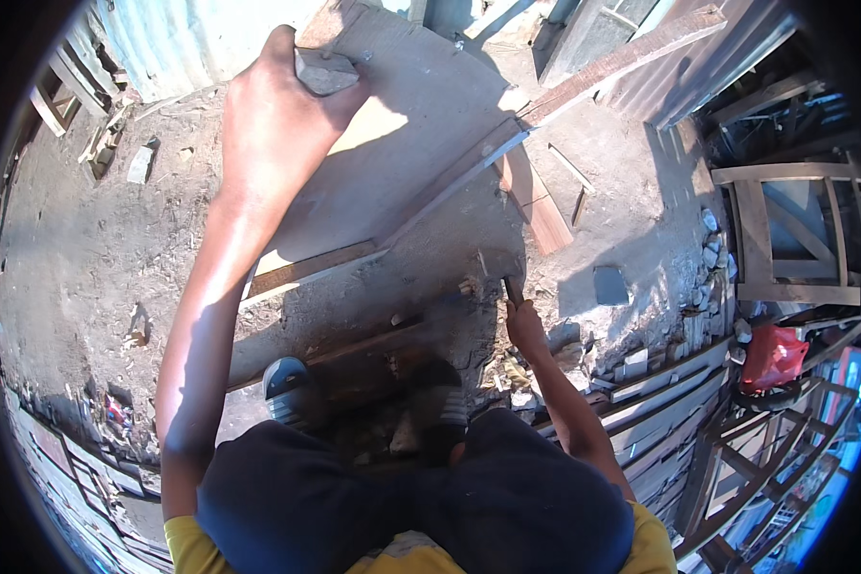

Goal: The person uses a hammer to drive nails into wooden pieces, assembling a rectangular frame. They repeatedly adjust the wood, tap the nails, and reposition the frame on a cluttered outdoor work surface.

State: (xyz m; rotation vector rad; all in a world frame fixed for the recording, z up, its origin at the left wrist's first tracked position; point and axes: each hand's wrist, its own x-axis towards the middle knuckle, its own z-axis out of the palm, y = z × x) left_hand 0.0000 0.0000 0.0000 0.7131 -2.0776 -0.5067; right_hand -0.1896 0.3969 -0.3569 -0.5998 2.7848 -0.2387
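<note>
My left hand [282, 110] is raised at the upper left, its fingers closed around a grey, blocky chunk [325, 73] that looks like stone. Beneath that hand lies a broad flat board [430, 96], partly sunlit. A long wooden batten [450, 182] runs slantwise along it. Lower and to the right, my right hand [525, 327] is wrapped round the dark handle [514, 289] of a tool. The tool's far end is hard to make out against the shaded ground near the batten.
A short wooden plank [542, 212] lies right of the batten. Further right are a flat grey square [610, 286], rubble, a wooden frame [799, 234] and a red bag [773, 359]. Corrugated sheets [172, 43] stand at the back. My sandalled feet [290, 390] are below.
</note>
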